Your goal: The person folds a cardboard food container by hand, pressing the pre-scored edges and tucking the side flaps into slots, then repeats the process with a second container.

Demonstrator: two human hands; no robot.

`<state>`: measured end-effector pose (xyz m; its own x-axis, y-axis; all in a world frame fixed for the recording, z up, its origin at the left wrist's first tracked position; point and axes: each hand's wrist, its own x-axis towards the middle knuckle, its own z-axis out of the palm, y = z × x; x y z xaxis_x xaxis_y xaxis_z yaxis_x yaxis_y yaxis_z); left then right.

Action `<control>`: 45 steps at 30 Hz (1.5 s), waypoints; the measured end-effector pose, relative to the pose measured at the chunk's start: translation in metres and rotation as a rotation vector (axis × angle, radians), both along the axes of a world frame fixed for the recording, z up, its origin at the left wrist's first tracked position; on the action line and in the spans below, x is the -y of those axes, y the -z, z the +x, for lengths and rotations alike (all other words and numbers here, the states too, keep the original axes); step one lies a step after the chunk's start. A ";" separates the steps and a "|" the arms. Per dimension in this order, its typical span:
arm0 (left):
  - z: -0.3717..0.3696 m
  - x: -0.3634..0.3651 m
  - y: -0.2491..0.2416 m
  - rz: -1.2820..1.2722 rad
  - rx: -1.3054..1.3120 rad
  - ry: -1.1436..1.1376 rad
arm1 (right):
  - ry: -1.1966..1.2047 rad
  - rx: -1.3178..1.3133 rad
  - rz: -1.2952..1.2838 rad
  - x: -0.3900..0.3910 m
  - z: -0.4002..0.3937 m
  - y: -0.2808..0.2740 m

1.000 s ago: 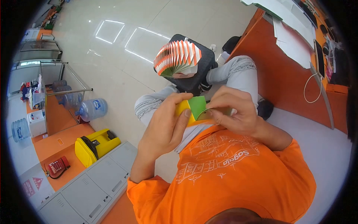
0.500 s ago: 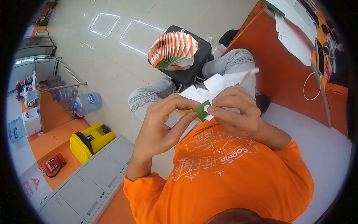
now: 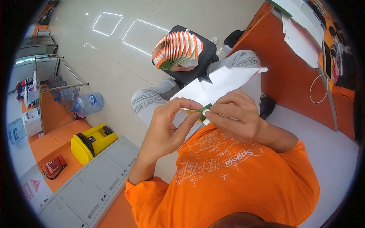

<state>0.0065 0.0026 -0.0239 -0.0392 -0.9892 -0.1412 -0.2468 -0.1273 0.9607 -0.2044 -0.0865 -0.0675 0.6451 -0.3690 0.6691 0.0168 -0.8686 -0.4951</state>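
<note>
A cut and folded sheet of white card [image 3: 232,78] rests over my lap, its near end green and yellow. My left hand [image 3: 167,123] pinches the green end [image 3: 205,109] of this card between thumb and index finger. From the other side, my right hand [image 3: 237,116] grips the same end, its thumb and index finger beside a small white round spot. The fingertips of both hands nearly meet there. Beyond my knees, a fanned stack of folded orange, white and green card pieces [image 3: 178,49] sits on a black stool [image 3: 209,47].
Orange desk panel [image 3: 292,76] at right, with papers and a white cable. On the left are water bottles [image 3: 89,104], a yellow bin [image 3: 93,144], a fire extinguisher [image 3: 54,165] and grey lockers [image 3: 85,186]. Tiled floor [image 3: 125,72] lies ahead.
The white card has tilted and spread out more broadly above my hands. Its green end is turned and shows a narrower face. My right hand has shifted slightly towards my left.
</note>
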 end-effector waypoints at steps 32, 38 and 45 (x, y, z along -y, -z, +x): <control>-0.002 -0.006 0.020 -0.042 0.276 -0.041 | -0.021 -0.165 0.022 0.000 0.003 0.010; -0.001 -0.005 0.027 0.023 0.131 -0.064 | -0.029 -0.171 0.102 0.004 0.002 0.010; -0.011 -0.019 0.041 0.046 0.164 -0.178 | -0.156 -0.433 0.824 0.009 -0.011 0.016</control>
<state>-0.0042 0.0221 -0.0648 0.1619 -0.9710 -0.1759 -0.3688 -0.2249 0.9019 -0.2152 -0.0954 -0.0830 0.8585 -0.5074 -0.0737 -0.2258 -0.2452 -0.9428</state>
